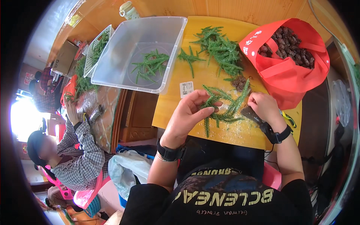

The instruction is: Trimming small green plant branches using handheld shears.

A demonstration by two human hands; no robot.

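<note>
left hand [190, 113] pinching green sprig [238, 104] | right hand [264, 106] apart, curled, grip unclear

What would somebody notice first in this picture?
Probably the bright red bag of brown pinecones at the upper right. Next might be the big clear box left of it, with green sprigs inside. Then, near the middle, the left hand holding a green branch.
</note>
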